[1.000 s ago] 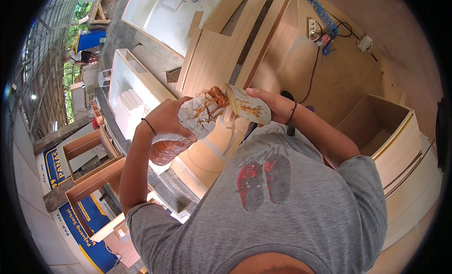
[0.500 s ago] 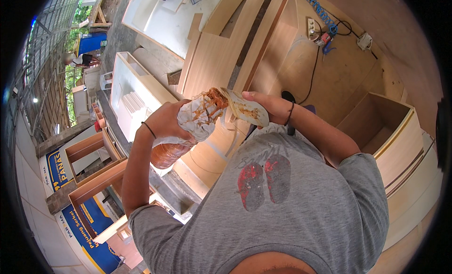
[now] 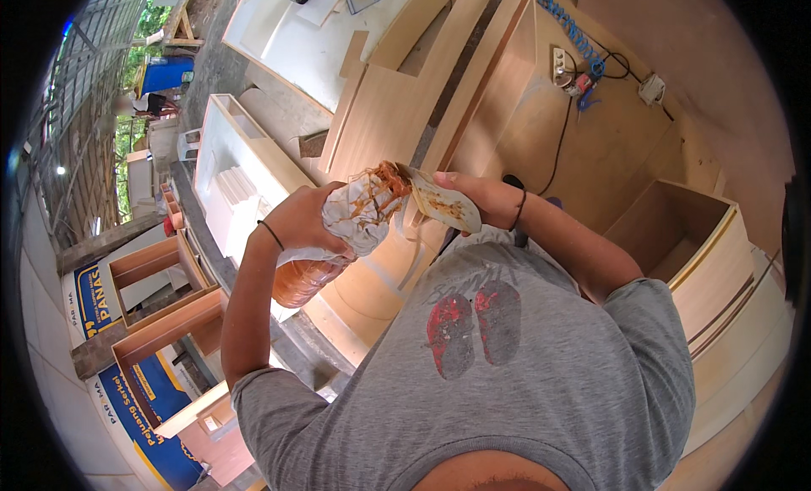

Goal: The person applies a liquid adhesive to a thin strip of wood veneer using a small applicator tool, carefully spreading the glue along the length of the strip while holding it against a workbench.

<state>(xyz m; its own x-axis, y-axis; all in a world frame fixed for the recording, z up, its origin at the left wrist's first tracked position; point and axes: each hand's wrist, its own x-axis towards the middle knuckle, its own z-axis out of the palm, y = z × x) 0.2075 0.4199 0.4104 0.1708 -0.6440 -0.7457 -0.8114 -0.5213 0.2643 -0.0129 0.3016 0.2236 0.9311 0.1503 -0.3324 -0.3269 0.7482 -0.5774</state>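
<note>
My left hand (image 3: pixel 301 218) is closed around the neck of a clear plastic container (image 3: pixel 306 282) with amber contents. Crumpled white wrapping (image 3: pixel 359 221) covers its upper end, and sticky orange-brown glue-like stuff (image 3: pixel 390 183) clings there in strands. In my right hand (image 3: pixel 480 192), gripped between thumb and fingers, is a flat off-white spreader (image 3: pixel 446 206) smeared with brown. The spreader's far edge touches or nearly touches the sticky mouth of the container. My left fingers are partly hidden behind the wrapping.
Wood-grain panels (image 3: pixel 384 111) lie beyond my hands. An open wooden box (image 3: pixel 676 221) stands at right, near a power strip (image 3: pixel 558 66) and a blue coiled hose (image 3: pixel 564 22). Cabinet frames (image 3: pixel 160 271) sit at left. A person (image 3: pixel 154 105) is far off at upper left.
Both hands stay close together, with the spreader still at the container's mouth. The spreader has tilted slightly. The surroundings have shifted a little in view.
</note>
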